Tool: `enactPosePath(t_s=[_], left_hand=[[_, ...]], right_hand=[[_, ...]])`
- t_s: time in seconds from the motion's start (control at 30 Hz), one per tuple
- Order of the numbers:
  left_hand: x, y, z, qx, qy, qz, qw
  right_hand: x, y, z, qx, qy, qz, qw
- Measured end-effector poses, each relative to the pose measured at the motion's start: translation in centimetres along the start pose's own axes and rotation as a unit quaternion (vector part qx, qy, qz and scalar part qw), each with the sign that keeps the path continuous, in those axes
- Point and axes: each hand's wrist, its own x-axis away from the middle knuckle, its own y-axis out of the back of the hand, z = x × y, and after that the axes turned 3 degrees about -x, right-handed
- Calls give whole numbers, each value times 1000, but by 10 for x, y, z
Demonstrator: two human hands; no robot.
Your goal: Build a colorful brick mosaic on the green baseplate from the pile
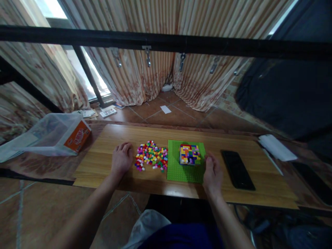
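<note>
My left hand (122, 158) rests on the wooden board, fingers curled in, just left of a loose pile of small coloured building bricks (151, 155). Its palm and fingertips are hidden. My right hand (213, 173) lies at the right edge of a green studded baseplate (173, 169), its fingers bent together close to that edge. Whether it touches the plate, or has a small brick between the fingers, I cannot make out. On the baseplate stands a blocky build of many-coloured bricks (190, 154), right of the plate's middle and apart from both hands.
A black phone (238, 169) lies right of my right hand on the wooden board (155, 185). Farther right are white papers (277, 148). A clear plastic bin (55, 133) with an orange label stands at left. A dark metal bar (166, 41) with hanging clips crosses ahead.
</note>
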Motion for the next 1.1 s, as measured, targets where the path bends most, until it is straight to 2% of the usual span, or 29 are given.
enactPosePath(t_s=[0.1,0.13,0.2,0.3,0.37,0.53,0.67,0.97,1.1], left_hand=[[0,2,-2,-2,0,-2,1000],[1,2,-3,-4,2,-1,1000],[1,4,-5,-5,7,2,1000],[1,5,-7,-1,13,4,1000],[2,4,-7,1,16,4,1000],[3,3,-7,13,25,2,1000],[4,3,-8,18,29,-1,999],[5,0,-8,23,31,-6,999],[6,1,-8,24,31,-5,999]], right_hand=[[20,5,13,42,58,-8,997],[29,4,18,54,85,10,995],[48,-3,27,68,153,89,982],[70,-25,31,74,246,240,936],[78,-43,30,97,264,273,920],[74,-85,36,182,291,273,899],[71,-104,43,254,302,286,873],[74,-120,48,320,296,283,854],[73,-120,49,300,297,288,859]])
